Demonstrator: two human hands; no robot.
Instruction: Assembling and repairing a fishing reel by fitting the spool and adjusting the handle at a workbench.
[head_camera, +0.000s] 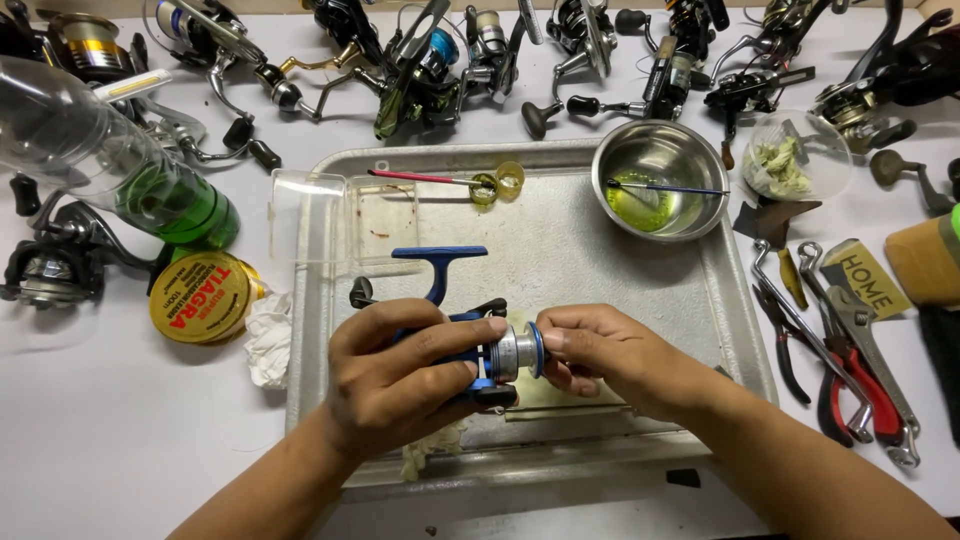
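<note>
Both hands meet over the metal tray (330, 300): left hand (400, 375) clamps the blue fishing reel (470, 345) steady, right hand (600, 355) pinches its silver spool (515, 352) (fingertips on the rim), seemingly to turn it.

Blue fishing reel (470, 335) w/ silver spool, horizontal, over tray.

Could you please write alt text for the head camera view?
Two hands hold a blue spinning reel over a metal tray: left hand grips the body, right hand pinches the silver spool. A steel bowl, more reels and pliers surround them.
</note>
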